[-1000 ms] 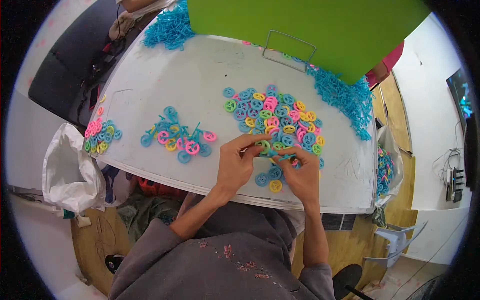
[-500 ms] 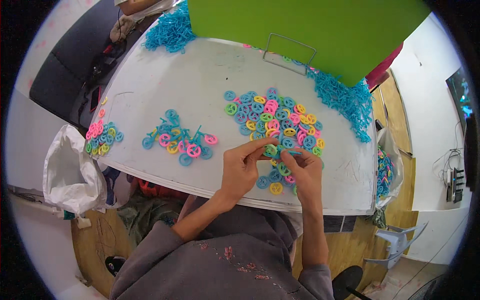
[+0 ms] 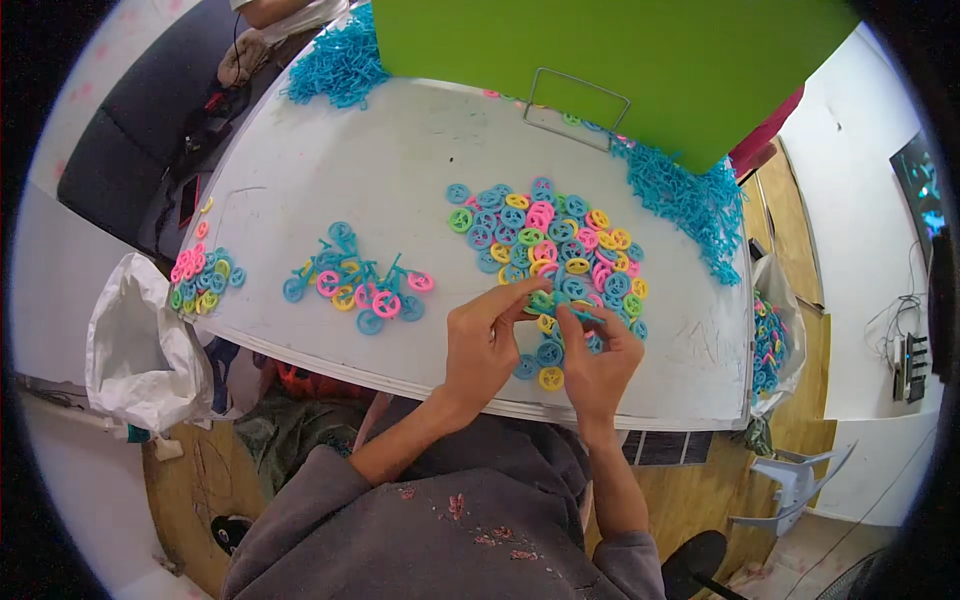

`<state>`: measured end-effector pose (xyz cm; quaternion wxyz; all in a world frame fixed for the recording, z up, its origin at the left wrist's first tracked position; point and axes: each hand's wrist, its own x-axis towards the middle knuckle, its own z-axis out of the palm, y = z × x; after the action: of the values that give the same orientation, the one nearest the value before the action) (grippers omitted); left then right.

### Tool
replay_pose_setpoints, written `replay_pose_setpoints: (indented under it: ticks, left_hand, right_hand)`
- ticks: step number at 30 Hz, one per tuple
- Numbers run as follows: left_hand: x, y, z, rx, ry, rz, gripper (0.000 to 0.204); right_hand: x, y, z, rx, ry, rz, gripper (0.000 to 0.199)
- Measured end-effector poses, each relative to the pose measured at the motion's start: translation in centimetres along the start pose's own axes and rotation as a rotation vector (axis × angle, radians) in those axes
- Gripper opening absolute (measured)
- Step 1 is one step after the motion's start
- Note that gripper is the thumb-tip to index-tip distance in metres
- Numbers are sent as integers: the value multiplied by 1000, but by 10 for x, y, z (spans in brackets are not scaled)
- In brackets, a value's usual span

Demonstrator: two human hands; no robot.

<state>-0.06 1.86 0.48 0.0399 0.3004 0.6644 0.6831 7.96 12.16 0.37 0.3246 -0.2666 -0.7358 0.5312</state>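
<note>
My left hand (image 3: 487, 335) pinches a small green plastic wheel (image 3: 541, 301) between thumb and fingertips. Close against it, my right hand (image 3: 598, 360) grips a blue plastic toy-bike frame (image 3: 585, 314), its fingers partly covering the piece. Wheel and frame meet between my hands, but whether they are joined cannot be made out. Both hands are above the near side of a loose pile of blue, pink, yellow and green wheels (image 3: 537, 215). Left of my hands lies a cluster of small toy bikes (image 3: 386, 304), blue frames with coloured wheels on them.
On the white table (image 3: 330, 180), blue frame pieces are heaped at the back left (image 3: 338, 65) and back right (image 3: 690, 205). A green panel (image 3: 600, 60) stands along the far edge. More wheels (image 3: 208, 278) lie at the left corner. White sacks hang at the left (image 3: 150, 350) and right (image 3: 788, 300).
My right hand has shifted slightly left and turned, bringing the blue frame closer to the green wheel. My left hand stays nearly in place.
</note>
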Motion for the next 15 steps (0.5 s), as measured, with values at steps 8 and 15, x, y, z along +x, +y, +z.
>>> replay_pose_setpoints:
  ticks: [8, 15]
  left_hand:
    - [1, 1, -4, -271, -153, -188, 27]
    - [-8, -1, -20, 4, -101, -161, 27]
  right_hand:
    - [5, 5, -17, -144, -40, -168, 19]
    - [4, -11, -16, 7, -352, 48, 20]
